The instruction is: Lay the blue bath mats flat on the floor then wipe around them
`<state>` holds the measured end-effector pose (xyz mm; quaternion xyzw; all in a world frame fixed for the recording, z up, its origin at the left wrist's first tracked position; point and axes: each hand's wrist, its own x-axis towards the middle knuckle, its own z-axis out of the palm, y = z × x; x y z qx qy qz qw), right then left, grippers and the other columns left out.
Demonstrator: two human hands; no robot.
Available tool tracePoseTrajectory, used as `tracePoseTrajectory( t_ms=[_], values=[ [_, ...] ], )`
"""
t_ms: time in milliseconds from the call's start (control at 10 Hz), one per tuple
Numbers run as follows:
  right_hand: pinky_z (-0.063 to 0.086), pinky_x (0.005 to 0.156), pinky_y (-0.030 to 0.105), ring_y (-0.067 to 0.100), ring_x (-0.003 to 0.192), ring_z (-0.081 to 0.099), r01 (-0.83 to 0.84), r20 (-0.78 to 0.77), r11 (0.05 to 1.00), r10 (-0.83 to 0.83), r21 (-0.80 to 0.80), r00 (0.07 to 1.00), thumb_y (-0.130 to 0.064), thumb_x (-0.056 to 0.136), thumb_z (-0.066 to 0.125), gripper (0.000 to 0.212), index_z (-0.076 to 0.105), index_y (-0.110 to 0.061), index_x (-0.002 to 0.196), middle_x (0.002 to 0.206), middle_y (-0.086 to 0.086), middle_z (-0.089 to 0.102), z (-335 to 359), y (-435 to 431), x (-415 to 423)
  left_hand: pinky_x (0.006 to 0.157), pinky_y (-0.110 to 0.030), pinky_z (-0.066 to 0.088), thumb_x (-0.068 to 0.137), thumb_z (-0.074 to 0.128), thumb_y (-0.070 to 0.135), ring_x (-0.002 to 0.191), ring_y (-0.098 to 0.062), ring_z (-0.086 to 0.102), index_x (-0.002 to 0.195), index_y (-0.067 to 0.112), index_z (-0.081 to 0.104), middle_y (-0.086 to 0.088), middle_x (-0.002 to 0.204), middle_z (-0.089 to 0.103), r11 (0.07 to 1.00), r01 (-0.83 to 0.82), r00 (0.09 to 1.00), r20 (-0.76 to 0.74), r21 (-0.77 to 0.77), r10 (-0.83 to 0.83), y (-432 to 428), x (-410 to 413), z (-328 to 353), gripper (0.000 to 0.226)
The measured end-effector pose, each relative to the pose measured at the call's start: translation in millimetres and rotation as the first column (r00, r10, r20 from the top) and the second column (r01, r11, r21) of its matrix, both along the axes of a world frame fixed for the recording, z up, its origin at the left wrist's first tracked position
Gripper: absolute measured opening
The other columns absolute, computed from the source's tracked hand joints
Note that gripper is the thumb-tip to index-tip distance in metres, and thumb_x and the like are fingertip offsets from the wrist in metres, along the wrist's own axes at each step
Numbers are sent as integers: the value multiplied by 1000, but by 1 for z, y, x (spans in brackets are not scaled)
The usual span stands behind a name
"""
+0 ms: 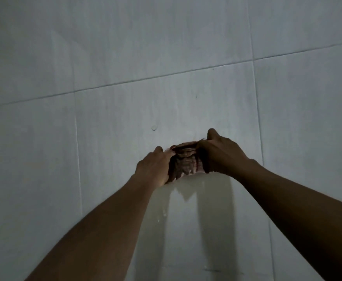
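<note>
Cloth (185, 162), one piece, dark brown with paler pinkish streaks, ribbed or wrinkled in texture, bunched into a short roll and stretched between two hands near the middle of the view. Left hand (153, 169): fingers curled round the cloth's left end, thumb on top, knuckles toward the camera. Right hand (224, 154): fingers and thumb closed over the right end, pinching its upper edge, and set a little higher than the left. Position: the cloth lies at or just above a surface of pale tiles (105, 47); whether it is in contact with them cannot be told. Wet patch (212, 209): a glossy, yellowish sheen that begins directly at the cloth's lower edge and spreads toward the camera between the arms, carrying dark reflections or shadows of them and a few small bright specks. Droplet (154, 127): a single bead on the dry tile, up and to the left of the hands, apart from them. Grout line (125, 83): long, slanting across the view above the hands, crossed by fainter upright joints. Left forearm (105, 230) and right forearm (297, 209): bare, entering from the lower corners. Lighting: dim, bluish-grey.
</note>
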<state>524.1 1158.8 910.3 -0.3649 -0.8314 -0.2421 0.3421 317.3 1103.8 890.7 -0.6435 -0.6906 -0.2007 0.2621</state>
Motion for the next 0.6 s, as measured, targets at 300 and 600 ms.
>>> tracePoseTrajectory(
  t_ms=[300,600],
  values=[
    [46,70,33,26,87,53,-139,-206,956,85,-260,975,-20,88,64,61,44,-33,144,105,3,45,-66,14,-11,85,-39,57,97,59,15,105,-26,66,157,35,28,-10,128,63,974,187,962,224,-127,-156,1,15,-60,71],
    [41,90,48,33,121,45,-57,-231,966,117,252,966,-28,76,66,43,60,-17,117,128,12,50,-59,-26,-31,92,-42,58,94,57,32,103,-19,70,154,46,29,1,135,65,964,260,935,234,61,-267,-41,-3,-54,67]
  ],
)
